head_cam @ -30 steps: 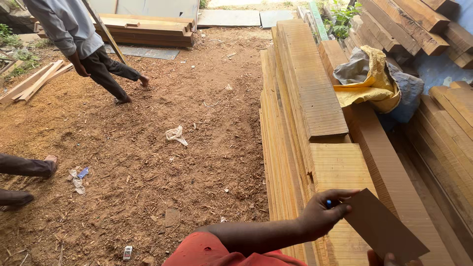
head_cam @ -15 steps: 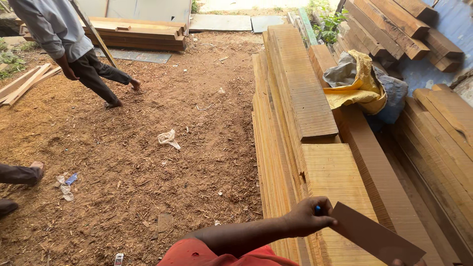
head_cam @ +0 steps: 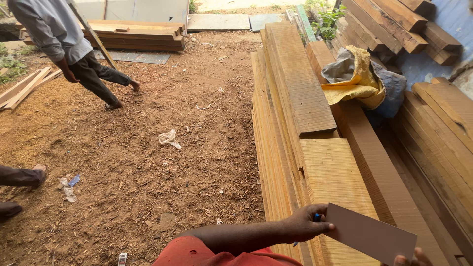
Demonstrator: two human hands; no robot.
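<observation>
My left hand (head_cam: pixel 304 225) reaches in from the bottom on a red-sleeved arm. Its fingers are closed around a blue pen (head_cam: pixel 316 216), and its thumb rests on the left end of a flat brown card (head_cam: pixel 372 234). The card lies tilted over the near end of a stack of light wooden planks (head_cam: pixel 295 98). At the bottom right edge only the fingertips of my right hand (head_cam: pixel 415 257) show, gripping the card's lower right corner.
Thicker dark beams (head_cam: pixel 443 123) and a yellow and grey sack (head_cam: pixel 357 79) lie to the right. On the left is sawdust-covered ground with paper litter (head_cam: pixel 169 138). A person (head_cam: pixel 74 54) walks at the far left, past another plank pile (head_cam: pixel 138 34). Someone's feet (head_cam: pixel 19 177) show at the left edge.
My hands and the card have dropped slightly lower and to the right in view. The person in the background has stepped on to the left.
</observation>
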